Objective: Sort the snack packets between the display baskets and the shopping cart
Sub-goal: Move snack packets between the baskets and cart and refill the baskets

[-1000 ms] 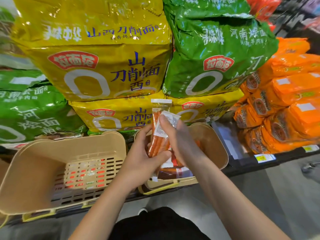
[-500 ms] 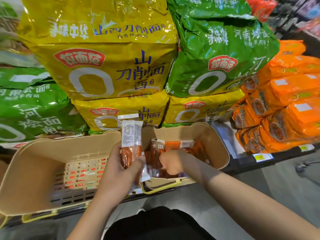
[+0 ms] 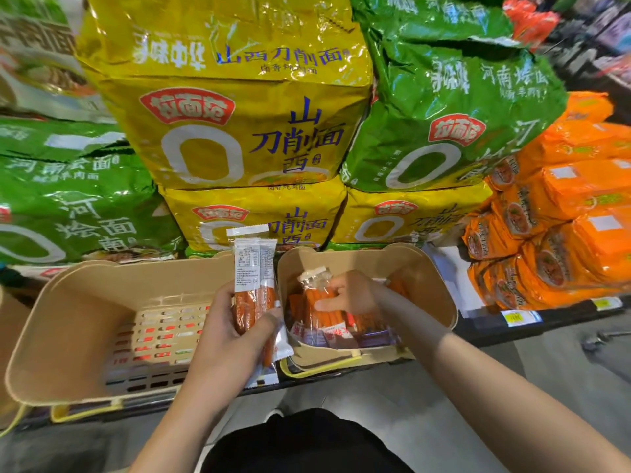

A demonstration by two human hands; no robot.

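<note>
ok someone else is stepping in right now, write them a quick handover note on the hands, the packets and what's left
Left hand: grips a small bunch of sausage snack packets, held upright over the gap between the two baskets.
Right hand: down in the right basket, fingers on an orange packet there.
Right basket holds more packets along its bottom. Left basket shows only its slotted floor.
Done: a few packets gathered in the left hand.
Left: lift out the right basket's packets and place them. No shopping cart is in view, so find it first.
</note>
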